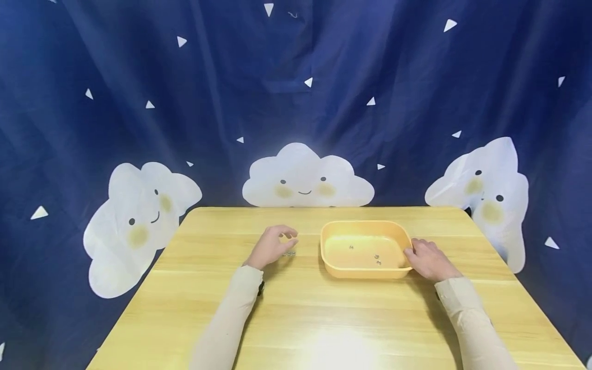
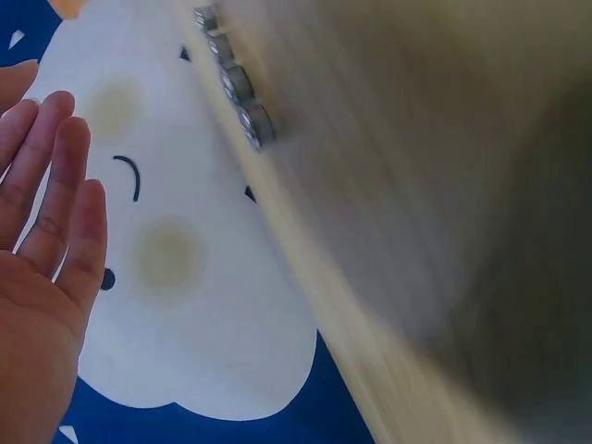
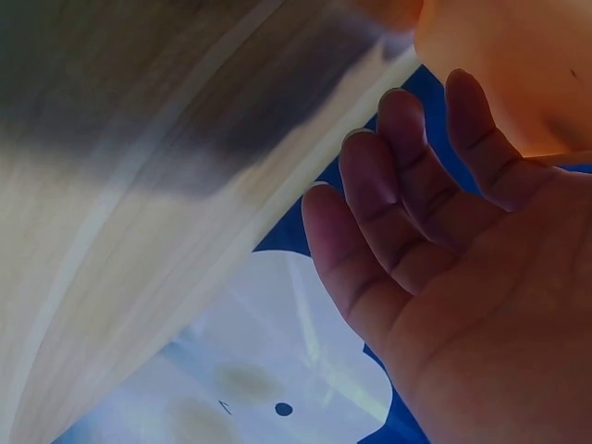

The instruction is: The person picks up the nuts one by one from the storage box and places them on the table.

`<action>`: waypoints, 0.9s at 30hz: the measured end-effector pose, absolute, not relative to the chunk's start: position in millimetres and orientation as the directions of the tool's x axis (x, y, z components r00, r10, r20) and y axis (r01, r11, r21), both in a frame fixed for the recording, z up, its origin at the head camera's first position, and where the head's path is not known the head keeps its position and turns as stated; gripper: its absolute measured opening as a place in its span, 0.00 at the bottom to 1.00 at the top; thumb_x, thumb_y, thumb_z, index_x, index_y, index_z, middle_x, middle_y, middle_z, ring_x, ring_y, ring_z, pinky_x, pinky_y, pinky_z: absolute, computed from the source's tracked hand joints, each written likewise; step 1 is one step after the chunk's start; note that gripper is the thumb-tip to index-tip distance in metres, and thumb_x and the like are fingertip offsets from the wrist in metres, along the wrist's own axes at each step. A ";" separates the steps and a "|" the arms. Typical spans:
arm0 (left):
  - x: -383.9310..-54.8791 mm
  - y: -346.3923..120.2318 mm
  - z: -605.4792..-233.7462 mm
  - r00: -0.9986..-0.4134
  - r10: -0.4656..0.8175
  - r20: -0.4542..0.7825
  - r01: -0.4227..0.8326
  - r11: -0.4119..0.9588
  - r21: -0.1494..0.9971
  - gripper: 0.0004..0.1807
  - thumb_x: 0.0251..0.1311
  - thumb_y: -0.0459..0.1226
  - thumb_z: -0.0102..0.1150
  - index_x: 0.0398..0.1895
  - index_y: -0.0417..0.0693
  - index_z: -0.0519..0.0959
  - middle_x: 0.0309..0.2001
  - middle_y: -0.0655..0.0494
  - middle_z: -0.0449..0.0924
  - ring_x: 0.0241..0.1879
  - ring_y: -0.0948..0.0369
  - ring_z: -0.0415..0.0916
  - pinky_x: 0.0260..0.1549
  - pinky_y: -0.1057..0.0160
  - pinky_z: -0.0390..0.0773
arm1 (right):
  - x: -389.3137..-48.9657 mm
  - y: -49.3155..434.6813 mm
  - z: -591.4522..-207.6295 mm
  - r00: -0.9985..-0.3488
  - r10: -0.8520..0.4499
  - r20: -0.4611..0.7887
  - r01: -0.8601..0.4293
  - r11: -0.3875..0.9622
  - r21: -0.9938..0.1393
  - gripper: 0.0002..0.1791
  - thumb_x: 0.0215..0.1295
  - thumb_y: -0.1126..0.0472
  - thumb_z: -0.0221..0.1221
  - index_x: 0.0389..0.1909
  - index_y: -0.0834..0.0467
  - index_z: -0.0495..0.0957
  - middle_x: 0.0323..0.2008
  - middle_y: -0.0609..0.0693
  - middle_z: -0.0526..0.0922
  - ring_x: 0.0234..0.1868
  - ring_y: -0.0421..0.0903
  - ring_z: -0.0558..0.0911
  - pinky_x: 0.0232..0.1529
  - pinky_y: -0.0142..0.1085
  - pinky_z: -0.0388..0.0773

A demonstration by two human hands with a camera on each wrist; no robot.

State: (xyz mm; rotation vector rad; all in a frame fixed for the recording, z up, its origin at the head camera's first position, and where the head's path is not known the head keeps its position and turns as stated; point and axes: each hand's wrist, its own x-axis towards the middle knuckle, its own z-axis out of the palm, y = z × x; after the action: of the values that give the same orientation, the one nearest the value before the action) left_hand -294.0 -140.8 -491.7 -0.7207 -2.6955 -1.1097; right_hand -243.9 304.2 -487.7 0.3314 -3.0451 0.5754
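In the head view my left hand (image 1: 270, 247) hovers over the table with thumb and fingers apart. Just beneath its fingertips are several small round metal pieces (image 1: 289, 253). The left wrist view shows these metal pieces (image 2: 238, 83) in a row, touching or nearly so, and the left hand (image 2: 46, 240) beside them holding nothing. My right hand (image 1: 430, 259) holds the right rim of a yellow plastic basin (image 1: 365, 273), thumb over the edge. Its other fingers curve loosely outside the wall in the right wrist view. Inside the basin lie a few similar metal pieces (image 1: 376, 256).
The wooden table (image 1: 277, 318) has its far edge just beyond the basin. Behind and around it hangs a dark blue curtain (image 1: 208, 77) with white clouds and triangles.
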 end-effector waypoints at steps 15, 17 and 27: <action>-279.8 -136.2 -490.4 -0.894 0.277 0.351 0.447 0.568 0.691 0.13 0.64 0.40 0.69 0.49 0.45 0.87 0.46 0.53 0.90 0.49 0.54 0.84 0.56 0.45 0.81 | -243.3 302.6 -487.0 -0.978 -0.200 0.063 -0.209 0.908 -0.363 0.15 0.74 0.58 0.45 0.37 0.62 0.76 0.40 0.63 0.83 0.44 0.67 0.80 0.45 0.60 0.75; -280.0 -137.0 -489.2 -0.896 0.271 0.350 0.443 0.561 0.700 0.14 0.64 0.41 0.69 0.49 0.45 0.87 0.46 0.52 0.89 0.49 0.53 0.84 0.56 0.43 0.81 | -243.3 302.0 -487.1 -0.976 -0.203 0.080 -0.218 0.907 -0.360 0.14 0.74 0.58 0.45 0.35 0.61 0.76 0.39 0.62 0.84 0.43 0.66 0.80 0.45 0.60 0.75; -278.8 -138.9 -484.9 -0.900 0.265 0.347 0.436 0.581 0.687 0.11 0.65 0.42 0.68 0.48 0.51 0.88 0.46 0.56 0.89 0.49 0.57 0.84 0.58 0.47 0.81 | -242.6 303.0 -490.2 -0.969 -0.211 0.128 -0.242 0.909 -0.339 0.12 0.73 0.59 0.47 0.34 0.60 0.76 0.37 0.60 0.83 0.42 0.65 0.81 0.46 0.60 0.75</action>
State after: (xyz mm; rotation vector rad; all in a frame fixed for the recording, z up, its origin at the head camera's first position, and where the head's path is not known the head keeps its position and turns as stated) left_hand -278.8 -138.9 -484.9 -0.5850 -2.6049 -1.2169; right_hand -242.6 303.0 -490.2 0.3545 -2.9830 0.5466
